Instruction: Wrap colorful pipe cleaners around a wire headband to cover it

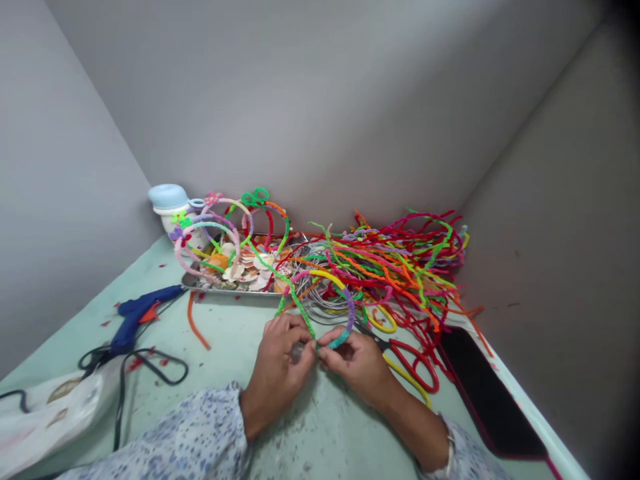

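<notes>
Both hands meet low in the middle of the head view, fingertips almost touching. My left hand (285,350) pinches a green pipe cleaner (300,308), whose free length runs up and to the left toward the tray. In the fingers of my right hand (357,363) is the teal end of a curved headband (350,308) wrapped in purple, yellow, pink and green pipe cleaner. The headband arches upward, its other side passing behind my left hand. Where the green strand meets the teal end, fingertips hide the detail. Red-handled scissors (415,365) lie beside my right hand.
A metal tray (240,292) holds shells and several decorated headbands. Right of it spreads a heap of coloured pipe cleaners (400,257). A blue glue gun (130,320) with a looping cord lies left; a phone (490,393) lies right. A blue-lidded cup (170,200) stands behind.
</notes>
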`<state>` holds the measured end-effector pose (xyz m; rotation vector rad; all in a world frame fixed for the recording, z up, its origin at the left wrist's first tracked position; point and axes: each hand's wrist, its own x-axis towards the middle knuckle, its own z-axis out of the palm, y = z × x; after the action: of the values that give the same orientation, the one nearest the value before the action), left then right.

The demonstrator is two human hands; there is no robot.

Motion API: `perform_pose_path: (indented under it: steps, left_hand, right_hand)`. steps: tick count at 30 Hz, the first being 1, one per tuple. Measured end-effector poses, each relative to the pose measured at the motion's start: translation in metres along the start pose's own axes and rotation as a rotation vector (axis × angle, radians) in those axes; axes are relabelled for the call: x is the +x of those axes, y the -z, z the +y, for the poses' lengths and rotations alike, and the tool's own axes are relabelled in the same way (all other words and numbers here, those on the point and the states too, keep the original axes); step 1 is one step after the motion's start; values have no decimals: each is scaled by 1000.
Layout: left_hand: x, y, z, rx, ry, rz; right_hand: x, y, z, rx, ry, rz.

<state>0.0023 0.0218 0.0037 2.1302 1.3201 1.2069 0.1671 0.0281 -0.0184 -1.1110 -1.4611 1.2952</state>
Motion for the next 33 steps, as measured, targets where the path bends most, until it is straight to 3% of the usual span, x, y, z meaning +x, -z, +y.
perform_pose_path:
  steps: [7, 12, 16, 20, 33]
  left_hand:
    - [0, 2, 3, -100, 83, -73]
    - [0, 4, 5, -185, 118, -112]
    - [2, 6, 6, -132, 155, -117]
    - [5, 9, 9, -127, 210, -142]
    - [13, 10, 11, -214, 425, -374]
  right_hand:
    - [1, 7, 0, -316, 196, 15]
    - [1, 7, -4, -389, 332, 25]
    - [0, 9, -5, -430, 453, 48]
    - [1, 12, -3, -442, 574, -4]
    - [1, 12, -4, -660, 739, -99]
